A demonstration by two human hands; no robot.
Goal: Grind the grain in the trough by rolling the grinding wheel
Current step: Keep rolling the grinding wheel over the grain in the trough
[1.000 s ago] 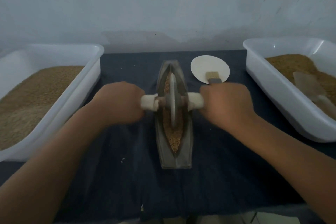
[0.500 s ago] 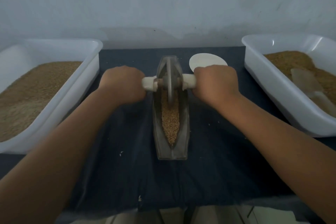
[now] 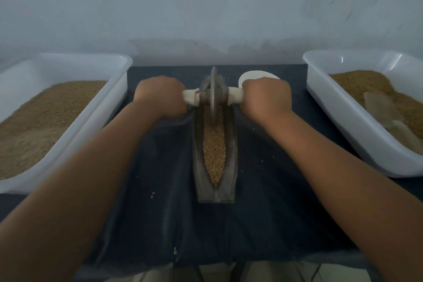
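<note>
Your left hand (image 3: 160,96) and your right hand (image 3: 266,96) are each curled tight round one end of the white handle (image 3: 190,96), with the grinding wheel (image 3: 214,91) between them. The wheel stands on its edge at the far end of the trough (image 3: 231,155), close to the tip. The grain (image 3: 214,149) lies in a long pile in the trough, on your side of the wheel.

Watch that far tip. One more push away from you could make the wheel climb out and bump onto the tabletop (image 3: 263,213). Your right hand is just beside the white dish (image 3: 251,75), so it could knock it too.

If one hand pushes harder than the other, the wheel may lean and flick grain over the side (a few bits look spilled on the cloth (image 3: 153,194)). The trough sits loose on that soft cloth, I think, so a hard pull back might slide it toward you.
</note>
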